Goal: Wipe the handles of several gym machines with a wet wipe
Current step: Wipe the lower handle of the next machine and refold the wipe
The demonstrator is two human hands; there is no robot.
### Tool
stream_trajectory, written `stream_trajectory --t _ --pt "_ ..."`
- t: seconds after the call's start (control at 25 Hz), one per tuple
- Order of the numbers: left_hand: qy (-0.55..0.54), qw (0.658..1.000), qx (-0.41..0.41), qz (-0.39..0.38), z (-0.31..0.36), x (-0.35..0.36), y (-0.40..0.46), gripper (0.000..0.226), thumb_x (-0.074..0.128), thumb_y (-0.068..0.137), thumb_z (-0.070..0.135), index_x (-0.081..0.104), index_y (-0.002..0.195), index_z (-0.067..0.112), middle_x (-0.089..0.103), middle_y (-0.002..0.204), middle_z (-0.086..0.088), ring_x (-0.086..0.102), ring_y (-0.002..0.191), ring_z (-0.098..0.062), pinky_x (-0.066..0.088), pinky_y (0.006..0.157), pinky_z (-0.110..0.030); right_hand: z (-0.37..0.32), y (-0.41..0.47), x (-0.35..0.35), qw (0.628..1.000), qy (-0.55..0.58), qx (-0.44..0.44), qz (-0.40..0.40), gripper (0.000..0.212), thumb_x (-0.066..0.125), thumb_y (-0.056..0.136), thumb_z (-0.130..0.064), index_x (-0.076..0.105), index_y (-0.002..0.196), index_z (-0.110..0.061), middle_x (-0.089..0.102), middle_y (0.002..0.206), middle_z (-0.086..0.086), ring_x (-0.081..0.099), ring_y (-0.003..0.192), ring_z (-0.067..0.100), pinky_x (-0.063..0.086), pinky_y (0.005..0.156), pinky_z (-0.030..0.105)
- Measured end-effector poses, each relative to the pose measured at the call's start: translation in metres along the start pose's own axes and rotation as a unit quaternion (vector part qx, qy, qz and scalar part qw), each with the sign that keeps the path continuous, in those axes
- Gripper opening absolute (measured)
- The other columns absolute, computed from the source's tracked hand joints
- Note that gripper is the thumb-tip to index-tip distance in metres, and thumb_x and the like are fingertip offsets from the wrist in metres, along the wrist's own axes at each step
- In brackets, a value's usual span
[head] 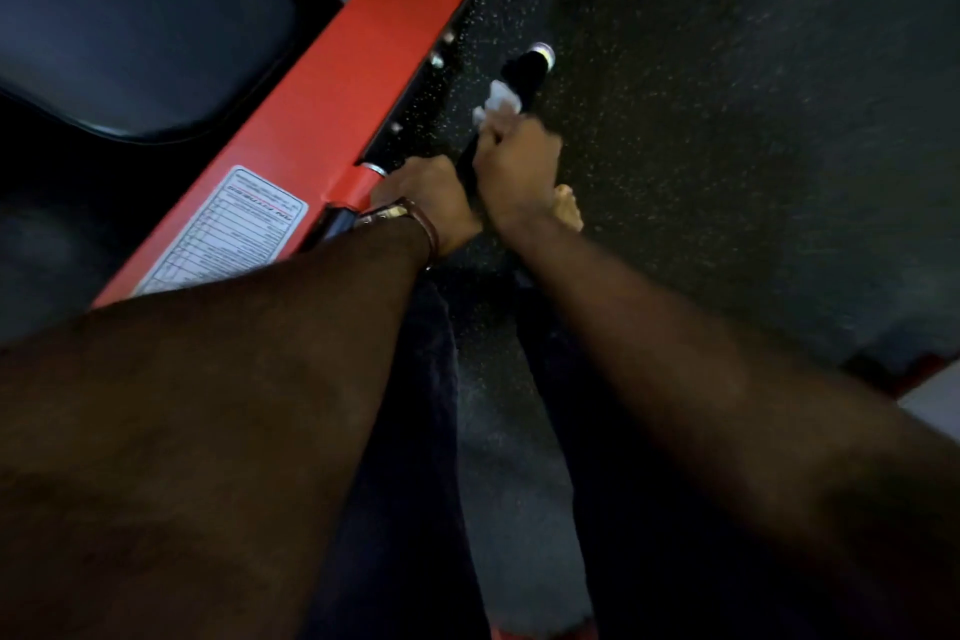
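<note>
Forearms fill the lower frame, both reaching up toward the centre, where the two hands meet on a black handle [527, 78] jutting from a red frame [332, 120]. At centre the left hand [426, 195], a band at its wrist, is clenched around the handle's base close to the frame, while the right hand [519, 161] grasps the handle further out with a white wipe [498, 101] bunched in its grip; part of the wipe sticks out past the knuckles. From the right hand the handle's long axis runs up and slightly right to a shiny end cap, so the unwiped stretch probably lies that way, and the right hand is the nearer to it. No containers show. A dark pad [135, 16] sits upper left, speckled floor [727, 120] on the right
</note>
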State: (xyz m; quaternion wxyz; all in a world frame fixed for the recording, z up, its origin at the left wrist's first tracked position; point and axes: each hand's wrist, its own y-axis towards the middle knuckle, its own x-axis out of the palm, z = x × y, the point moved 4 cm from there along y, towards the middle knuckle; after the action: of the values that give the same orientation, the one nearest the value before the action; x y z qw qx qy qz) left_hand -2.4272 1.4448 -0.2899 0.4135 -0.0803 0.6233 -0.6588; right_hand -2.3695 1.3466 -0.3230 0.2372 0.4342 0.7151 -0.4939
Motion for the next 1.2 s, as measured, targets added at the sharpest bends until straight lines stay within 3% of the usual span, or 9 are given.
stream_trajectory --t 0.12,0.28,0.48,0.56,0.64,0.76,0.96,1.08,1.2 --pt "0.010 1.000 -0.001 -0.001 0.000 0.002 0.001 0.042 0.071 0.078 0.035 0.068 0.108 0.006 0.069 0.113 -0.023 0.067 0.103 -0.040 0.056 0.084 -0.041 0.003 0.006 0.006 1.000 0.019 0.013 -0.017 0.033 0.046 0.103 -0.026 0.065 0.125 -0.009 0.071 0.117 0.007 0.066 0.107 0.022 0.037 0.085 0.020" --pt "0.014 1.000 -0.013 -0.001 -0.003 0.004 0.006 0.045 0.069 0.079 0.034 0.064 0.115 0.006 0.066 0.119 -0.022 0.066 0.105 -0.040 0.055 0.085 -0.041 0.008 0.058 0.011 0.989 -0.004 0.148 0.007 0.032 0.041 0.105 -0.026 0.061 0.121 -0.007 0.070 0.114 0.008 0.065 0.105 0.023 0.039 0.079 0.023" --pt "0.012 1.000 -0.012 -0.008 -0.001 0.003 0.002 0.044 0.068 0.079 0.029 0.063 0.116 0.006 0.064 0.121 -0.022 0.064 0.107 -0.040 0.053 0.085 -0.038 0.005 0.011 0.004 0.992 0.073 0.106 0.018 0.030 0.042 0.105 -0.016 0.064 0.118 0.000 0.066 0.114 0.018 0.063 0.104 0.031 0.044 0.087 0.034" --pt "0.010 1.000 -0.007 -0.013 0.000 0.004 0.002 0.049 0.070 0.079 0.033 0.062 0.120 0.006 0.063 0.125 -0.022 0.064 0.109 -0.040 0.053 0.087 -0.039 0.012 0.034 0.006 0.952 0.176 0.248 0.044 0.029 0.049 0.102 -0.024 0.065 0.113 -0.002 0.067 0.104 0.012 0.065 0.093 0.028 0.052 0.083 0.036" --pt "0.012 1.000 -0.008 -0.013 -0.003 0.006 0.006 0.055 0.071 0.079 0.036 0.060 0.124 0.007 0.061 0.128 -0.021 0.062 0.113 -0.040 0.052 0.090 -0.040 0.027 0.061 0.015 0.853 0.331 0.399 0.059 0.036 0.058 0.096 -0.031 0.063 0.113 0.000 0.067 0.101 0.012 0.066 0.086 0.028 0.058 0.081 0.041" --pt "0.007 1.000 -0.013 -0.009 -0.004 0.006 0.008 0.053 0.071 0.080 0.035 0.060 0.124 0.007 0.061 0.128 -0.020 0.062 0.112 -0.040 0.051 0.086 -0.038 0.036 0.056 0.034 0.759 0.488 0.429 0.032 0.022 0.052 0.098 -0.018 0.064 0.101 0.001 0.068 0.098 0.023 0.068 0.076 0.034 0.061 0.074 0.050" --pt "-0.064 0.997 0.000 0.040 -0.012 0.005 -0.004 0.043 0.071 0.078 0.048 0.071 0.096 0.009 0.070 0.101 -0.018 0.068 0.094 -0.036 0.054 0.072 -0.034 0.026 -0.012 0.007 0.732 0.530 0.411 -0.118 0.031 0.037 0.106 -0.008 0.057 0.083 -0.002 0.061 0.091 0.019 0.060 0.085 0.031 0.051 0.097 0.054" --pt "-0.136 0.988 -0.014 0.068 -0.018 0.003 -0.024 0.049 0.077 0.081 0.041 0.072 0.112 0.004 0.072 0.113 -0.016 0.067 0.106 -0.031 0.054 0.089 -0.034 0.022 -0.027 -0.028 0.749 0.507 0.410 -0.116 0.030 0.043 0.105 -0.011 0.057 0.082 0.002 0.066 0.088 0.017 0.065 0.075 0.024 0.056 0.091 0.048" --pt "-0.255 0.960 -0.038 0.109 -0.017 -0.012 -0.053 0.033 0.080 0.083 0.027 0.075 0.109 0.007 0.074 0.108 -0.006 0.069 0.100 -0.019 0.053 0.091 -0.025 0.007 -0.049 -0.065 0.701 0.574 0.399 -0.138 0.023 0.046 0.105 -0.014 0.060 0.093 0.001 0.069 0.092 0.016 0.068 0.082 0.025 0.057 0.085 0.039"
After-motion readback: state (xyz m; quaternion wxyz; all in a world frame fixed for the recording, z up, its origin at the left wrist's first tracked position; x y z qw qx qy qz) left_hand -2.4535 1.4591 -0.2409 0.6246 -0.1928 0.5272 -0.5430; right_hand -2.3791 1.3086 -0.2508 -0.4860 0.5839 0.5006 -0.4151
